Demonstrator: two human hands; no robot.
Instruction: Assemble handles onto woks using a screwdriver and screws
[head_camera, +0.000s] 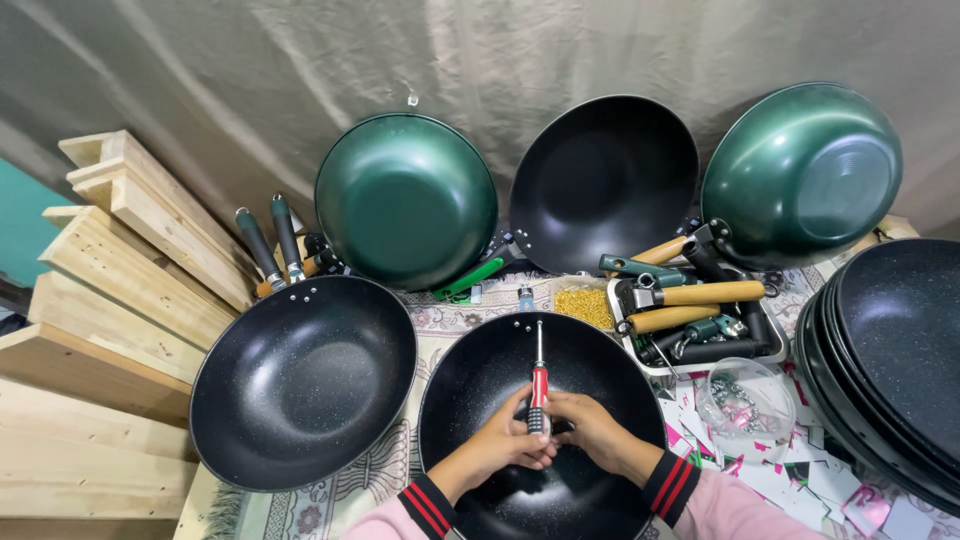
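A black speckled wok (470, 385) lies in front of me on the patterned cloth. Both my hands are inside it. My left hand (510, 440) and my right hand (590, 428) together grip a screwdriver (539, 380) with a red and black handle. Its metal shaft points away from me toward the wok's far rim, where small rivet holes show. My pink sleeves with red and black cuffs enter from the bottom edge.
Another black wok with handles (300, 385) lies left. Two green woks (405, 200) (800, 175) and a black wok (603, 185) lean on the backdrop. A tray of handles (690, 315), a clear bowl of screws (745, 400), stacked black woks (890, 360) and wooden pallets (110, 290) surround me.
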